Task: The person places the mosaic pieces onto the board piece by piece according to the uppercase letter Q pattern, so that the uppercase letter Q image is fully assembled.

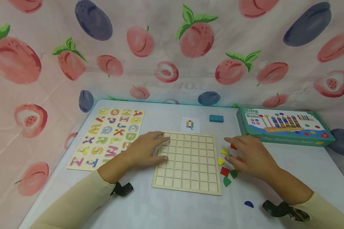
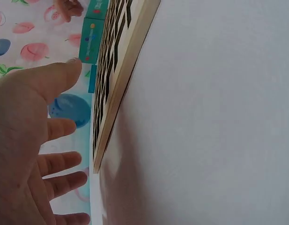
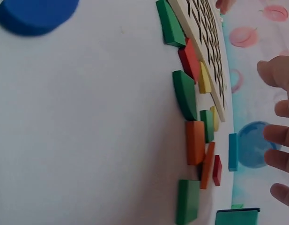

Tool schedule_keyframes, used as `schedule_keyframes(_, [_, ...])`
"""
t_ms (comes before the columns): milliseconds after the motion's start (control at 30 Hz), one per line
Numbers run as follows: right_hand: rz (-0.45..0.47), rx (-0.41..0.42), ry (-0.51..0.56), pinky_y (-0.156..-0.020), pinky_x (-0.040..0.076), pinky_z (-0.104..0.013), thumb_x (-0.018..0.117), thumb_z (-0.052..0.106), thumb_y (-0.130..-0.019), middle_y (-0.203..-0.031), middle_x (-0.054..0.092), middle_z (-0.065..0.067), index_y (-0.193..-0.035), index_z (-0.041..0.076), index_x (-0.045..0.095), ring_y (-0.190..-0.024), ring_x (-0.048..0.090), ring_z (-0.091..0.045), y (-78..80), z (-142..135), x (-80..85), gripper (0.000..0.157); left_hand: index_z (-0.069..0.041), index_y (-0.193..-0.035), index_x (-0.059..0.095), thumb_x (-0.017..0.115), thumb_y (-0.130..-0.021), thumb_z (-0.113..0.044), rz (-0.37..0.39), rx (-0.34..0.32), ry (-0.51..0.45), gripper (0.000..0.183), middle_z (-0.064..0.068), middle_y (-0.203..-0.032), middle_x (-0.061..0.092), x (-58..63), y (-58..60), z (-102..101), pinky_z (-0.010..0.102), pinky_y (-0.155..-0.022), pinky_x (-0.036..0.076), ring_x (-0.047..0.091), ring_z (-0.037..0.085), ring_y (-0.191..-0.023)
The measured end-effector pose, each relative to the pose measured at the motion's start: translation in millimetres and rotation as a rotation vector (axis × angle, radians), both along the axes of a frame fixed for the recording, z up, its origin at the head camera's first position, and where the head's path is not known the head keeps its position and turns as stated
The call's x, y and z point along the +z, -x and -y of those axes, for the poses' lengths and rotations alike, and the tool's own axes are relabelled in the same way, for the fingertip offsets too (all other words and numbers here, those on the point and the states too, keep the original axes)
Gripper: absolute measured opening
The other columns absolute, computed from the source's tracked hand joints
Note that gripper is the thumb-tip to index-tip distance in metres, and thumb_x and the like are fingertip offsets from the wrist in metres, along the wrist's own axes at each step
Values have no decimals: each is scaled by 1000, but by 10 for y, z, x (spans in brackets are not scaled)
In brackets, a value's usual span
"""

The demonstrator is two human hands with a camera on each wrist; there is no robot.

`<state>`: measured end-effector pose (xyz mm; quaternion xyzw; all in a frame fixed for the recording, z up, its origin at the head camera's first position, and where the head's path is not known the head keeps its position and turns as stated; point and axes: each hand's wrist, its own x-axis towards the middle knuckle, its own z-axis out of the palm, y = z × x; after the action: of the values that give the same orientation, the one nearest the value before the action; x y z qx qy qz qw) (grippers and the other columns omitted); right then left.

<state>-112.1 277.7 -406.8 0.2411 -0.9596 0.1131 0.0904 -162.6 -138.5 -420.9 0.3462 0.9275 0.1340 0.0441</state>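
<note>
A wooden grid board (image 1: 186, 165) lies flat on the white table. My left hand (image 1: 146, 149) is held over its left edge with fingers spread, and the left wrist view shows a gap between that hand and the board's edge (image 2: 117, 93). To the board's right my right hand (image 1: 253, 157) hovers over small coloured pieces, fingers extended and holding nothing. Among these pieces are a red square (image 1: 225, 171), a yellow piece (image 1: 221, 161) and a green quarter-round piece (image 1: 227, 181). In the right wrist view an orange piece (image 3: 195, 143) and several others stand below the fingers. The right hand partly hides some pieces.
Behind the board lie a pattern card (image 1: 190, 125) and a teal block (image 1: 216, 118). An alphabet puzzle (image 1: 87, 149) lies at the left. A Ring Challenge Game box (image 1: 286, 127) sits back right. A blue half-round piece (image 1: 249, 204) lies near the right wrist.
</note>
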Motion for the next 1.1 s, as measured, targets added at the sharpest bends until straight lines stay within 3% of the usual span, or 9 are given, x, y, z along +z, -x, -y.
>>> schedule_keyframes(367, [191,24,42,-98,52,-56,87,29,-89,-116,74,4,-125,20,80,-114,65,-27,1,45,-156,38,-18,-153,61,74,-98,-51,1,20,-35,65,8,-149,57,-135,19,-56,50,-112,47,55,27,-137])
schedule_keyframes(567, [195,64,51,-96,51,-51,88,24,-88,-109,72,10,-114,24,82,-104,63,-17,24,39,-219,26,-16,-150,63,76,-98,-48,11,39,-51,63,8,-149,58,-151,64,-77,50,-113,46,55,29,-138])
schedule_keyframes(867, [210,84,46,-101,49,-56,88,19,-87,-113,74,7,-115,22,83,-110,65,-21,32,63,-240,29,-19,-144,69,78,-97,-46,-19,74,-74,55,5,-140,63,-201,115,-114,51,-105,48,59,26,-130])
schedule_keyframes(1100, [199,92,33,-97,49,-54,88,18,-86,-111,74,9,-114,22,82,-108,64,-20,55,76,-255,29,-21,-144,70,78,-97,-45,13,125,-42,53,3,-136,65,-155,143,-161,49,-102,49,59,24,-125])
